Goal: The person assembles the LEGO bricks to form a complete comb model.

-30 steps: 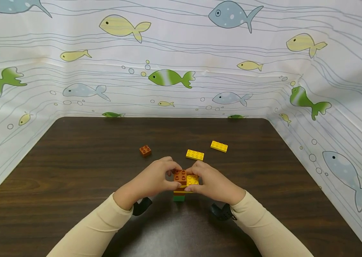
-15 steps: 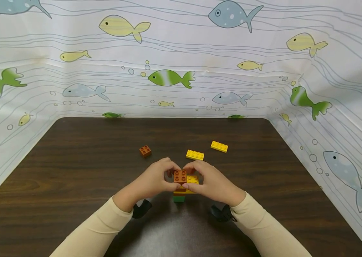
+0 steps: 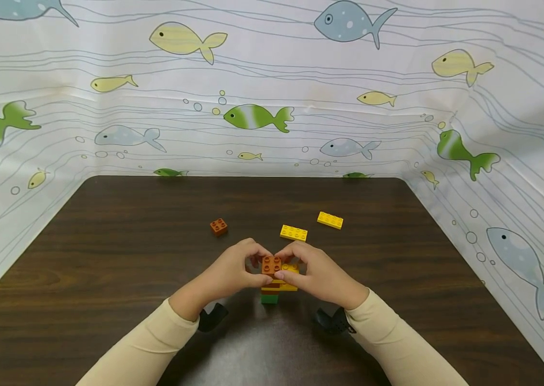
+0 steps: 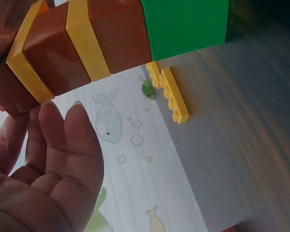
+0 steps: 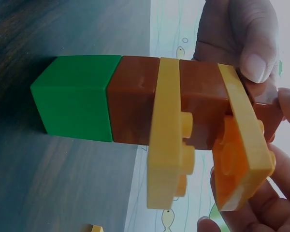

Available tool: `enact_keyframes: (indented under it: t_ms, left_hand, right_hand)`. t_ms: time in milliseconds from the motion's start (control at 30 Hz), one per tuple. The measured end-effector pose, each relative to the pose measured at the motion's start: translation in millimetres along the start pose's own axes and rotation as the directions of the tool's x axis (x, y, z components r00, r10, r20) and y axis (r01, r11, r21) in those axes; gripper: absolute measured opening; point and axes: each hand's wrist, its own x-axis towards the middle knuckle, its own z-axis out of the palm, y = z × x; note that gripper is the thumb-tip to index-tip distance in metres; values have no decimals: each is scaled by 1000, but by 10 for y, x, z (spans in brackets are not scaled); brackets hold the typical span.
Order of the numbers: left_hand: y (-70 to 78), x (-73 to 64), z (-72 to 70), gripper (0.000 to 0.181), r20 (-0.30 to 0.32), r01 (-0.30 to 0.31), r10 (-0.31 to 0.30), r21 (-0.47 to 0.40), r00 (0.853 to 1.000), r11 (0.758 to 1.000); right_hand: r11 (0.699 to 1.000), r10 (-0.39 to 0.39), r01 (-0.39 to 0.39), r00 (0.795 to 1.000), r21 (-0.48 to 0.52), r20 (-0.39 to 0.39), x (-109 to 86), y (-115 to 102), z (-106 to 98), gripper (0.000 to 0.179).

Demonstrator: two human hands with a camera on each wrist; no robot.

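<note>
My left hand point(image 3: 241, 268) and right hand point(image 3: 319, 273) meet around the top brown brick point(image 3: 272, 265); each is curled narrow on it, thumbs at the near face and fingers reaching round behind; the far fingertips are mostly hidden in the head view, so I can't tell how firmly they press. I judge that gripping from both sides holds the brick square and stops it twisting.

That brick caps a stack standing upright on the dark table point(image 3: 132, 241), in front of me; from the bottom it runs green block point(image 5: 77, 96), lower brown brick point(image 5: 134, 104), lower yellow plate point(image 5: 164, 140), middle brown brick point(image 5: 200, 92), upper yellow plate point(image 5: 250, 140), then the brick in my fingers. Both plates jut out to my right, studs bare on the overhang; the bricks line up over the green block, which probably lets it bear the weight despite that lopsided reach.

Beyond my hands lie a loose brown brick point(image 3: 218, 227), to the left, and two yellow plates, one nearer point(image 3: 293, 232) and one farther right point(image 3: 330, 220); set there, they seem within reach yet out of my hands' way.
</note>
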Motion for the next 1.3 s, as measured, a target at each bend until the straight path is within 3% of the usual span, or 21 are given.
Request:
enact_keyframes:
  t_ms: [400, 933, 1100, 1300]
  left_hand:
    - [-25, -11, 36, 29, -19, -27, 26, -45, 999, 999]
    - [-94, -11, 93, 26, -31, -12, 7, -167, 1000, 986]
    - [-93, -8, 101, 28, -25, 8, -13, -184, 1000, 983]
    - [-102, -12, 107, 28, -22, 20, -24, -187, 999, 982]
  right_hand:
    - [1000, -18, 18, 1000, -7, 1, -1, 4, -3, 30]
    - [1000, -15, 15, 1000, 16, -7, 7, 67, -7, 34]
    - [996, 50, -44, 996, 78, -78, 59, 177, -61, 33]
    - [988, 127, -108, 974, 112, -189, 218, 412, -152, 35]
